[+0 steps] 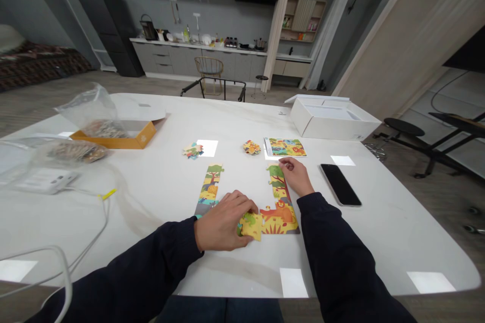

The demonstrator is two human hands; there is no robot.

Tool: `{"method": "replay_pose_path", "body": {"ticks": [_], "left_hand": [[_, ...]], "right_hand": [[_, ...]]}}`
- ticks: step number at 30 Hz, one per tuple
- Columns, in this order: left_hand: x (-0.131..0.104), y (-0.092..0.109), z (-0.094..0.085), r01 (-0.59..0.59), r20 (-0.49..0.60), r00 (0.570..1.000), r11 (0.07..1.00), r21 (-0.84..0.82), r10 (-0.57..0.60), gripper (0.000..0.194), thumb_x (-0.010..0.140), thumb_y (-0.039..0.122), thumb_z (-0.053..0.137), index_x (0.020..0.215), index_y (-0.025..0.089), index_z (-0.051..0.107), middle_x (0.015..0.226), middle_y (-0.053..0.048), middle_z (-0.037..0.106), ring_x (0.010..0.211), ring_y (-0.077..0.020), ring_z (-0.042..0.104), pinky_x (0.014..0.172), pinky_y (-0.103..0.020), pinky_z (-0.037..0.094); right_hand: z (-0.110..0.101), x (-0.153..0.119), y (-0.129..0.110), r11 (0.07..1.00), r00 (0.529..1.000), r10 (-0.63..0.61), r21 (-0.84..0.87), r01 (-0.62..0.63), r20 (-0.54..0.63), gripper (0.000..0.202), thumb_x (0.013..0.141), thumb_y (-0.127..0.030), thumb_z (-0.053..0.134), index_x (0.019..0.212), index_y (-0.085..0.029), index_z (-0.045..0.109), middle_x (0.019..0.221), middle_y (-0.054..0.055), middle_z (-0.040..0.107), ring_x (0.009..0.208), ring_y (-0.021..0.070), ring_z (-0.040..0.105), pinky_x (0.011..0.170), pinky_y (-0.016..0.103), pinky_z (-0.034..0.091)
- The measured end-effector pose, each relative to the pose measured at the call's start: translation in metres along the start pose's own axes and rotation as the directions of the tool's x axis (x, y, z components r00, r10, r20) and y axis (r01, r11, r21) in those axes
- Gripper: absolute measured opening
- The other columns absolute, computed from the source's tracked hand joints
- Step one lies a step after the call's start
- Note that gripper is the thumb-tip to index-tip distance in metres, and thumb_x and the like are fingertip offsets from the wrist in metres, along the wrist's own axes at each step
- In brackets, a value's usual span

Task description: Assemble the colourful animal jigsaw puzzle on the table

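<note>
My left hand [226,223] is closed on a yellow and green jigsaw piece [253,226], low over the table just left of the joined lion section. That section, a strip of jigsaw pieces [281,218], forms an L with a tree column on its right side. At the column's upper end is my right hand [297,176], its fingers curled together by the edge; what lies between the fingertips is hidden. A second strip of joined pieces [210,187], with a tree and a leopard-like animal, runs up on the left, its lower part covered by my left hand.
Two small piles of loose pieces [193,150] [251,147] lie behind, beside a picture card [286,147]. A phone [340,184] and white box [333,118] are right. At left are an orange box [140,136], plastic bags [89,111] and white cables [93,232].
</note>
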State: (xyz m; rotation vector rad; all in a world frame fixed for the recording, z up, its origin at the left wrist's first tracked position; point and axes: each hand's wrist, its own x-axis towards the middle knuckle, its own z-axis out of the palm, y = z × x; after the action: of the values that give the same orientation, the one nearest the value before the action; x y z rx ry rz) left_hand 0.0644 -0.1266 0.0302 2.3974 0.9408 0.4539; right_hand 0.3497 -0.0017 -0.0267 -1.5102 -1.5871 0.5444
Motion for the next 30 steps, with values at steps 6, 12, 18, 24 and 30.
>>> {"method": "replay_pose_path", "body": {"ticks": [6, 12, 18, 24, 30], "left_hand": [[-0.001, 0.0, 0.001, -0.02, -0.031, 0.999, 1.0, -0.008, 0.019, 0.049, 0.072, 0.027, 0.085, 0.111, 0.022, 0.056, 0.113, -0.005, 0.064, 0.108, -0.0271, 0.054, 0.094, -0.04, 0.043], [-0.001, 0.002, 0.008, -0.058, -0.09, 0.994, 0.998, 0.015, 0.059, 0.049, 0.073, 0.032, 0.087, 0.111, 0.022, 0.055, 0.113, -0.006, 0.064, 0.108, -0.0271, 0.054, 0.093, -0.04, 0.043], [-0.002, 0.003, 0.019, -0.042, -0.133, 0.99, 0.998, 0.044, 0.048, 0.041, 0.077, 0.033, 0.085, 0.106, 0.022, 0.058, 0.109, -0.004, 0.066, 0.107, -0.027, 0.053, 0.093, -0.041, 0.042], [0.0, 0.005, 0.021, -0.014, -0.152, 0.988, 1.0, 0.026, 0.018, 0.04, 0.078, 0.039, 0.087, 0.103, 0.022, 0.06, 0.108, -0.005, 0.068, 0.107, -0.0275, 0.054, 0.093, -0.042, 0.042], [0.0, 0.006, 0.024, -0.036, -0.125, 0.991, 0.999, 0.019, 0.038, 0.042, 0.077, 0.042, 0.088, 0.102, 0.022, 0.062, 0.106, -0.005, 0.068, 0.106, -0.0271, 0.056, 0.092, -0.041, 0.042]], "right_hand": [[-0.002, 0.001, -0.003, 1.0, 1.0, -0.009, -0.024, 0.009, 0.003, 0.032, 0.087, -0.043, 0.06, 0.103, -0.017, 0.072, 0.092, 0.008, 0.073, 0.072, 0.0203, 0.062, 0.077, 0.04, 0.056], [-0.015, -0.026, -0.033, 0.93, 0.908, -0.282, -0.145, 0.338, 0.309, 0.063, 0.089, -0.052, 0.069, 0.144, -0.026, 0.057, 0.149, 0.013, 0.057, 0.143, 0.0331, 0.046, 0.12, 0.055, 0.036], [-0.03, -0.063, -0.041, 0.908, 0.779, -0.18, -0.202, 0.366, 0.601, 0.095, 0.08, -0.066, 0.076, 0.16, -0.033, 0.037, 0.169, 0.012, 0.029, 0.159, 0.0364, 0.014, 0.126, 0.065, 0.012], [-0.037, -0.063, -0.033, 0.928, 0.793, -0.145, -0.196, 0.316, 0.591, 0.104, 0.077, -0.063, 0.08, 0.163, -0.03, 0.03, 0.167, 0.013, 0.035, 0.158, 0.0356, 0.019, 0.127, 0.064, 0.012], [-0.04, -0.064, -0.031, 0.942, 0.81, -0.114, -0.196, 0.272, 0.576, 0.11, 0.072, -0.061, 0.085, 0.162, -0.031, 0.03, 0.166, 0.012, 0.036, 0.158, 0.0359, 0.017, 0.127, 0.065, 0.01]]}}
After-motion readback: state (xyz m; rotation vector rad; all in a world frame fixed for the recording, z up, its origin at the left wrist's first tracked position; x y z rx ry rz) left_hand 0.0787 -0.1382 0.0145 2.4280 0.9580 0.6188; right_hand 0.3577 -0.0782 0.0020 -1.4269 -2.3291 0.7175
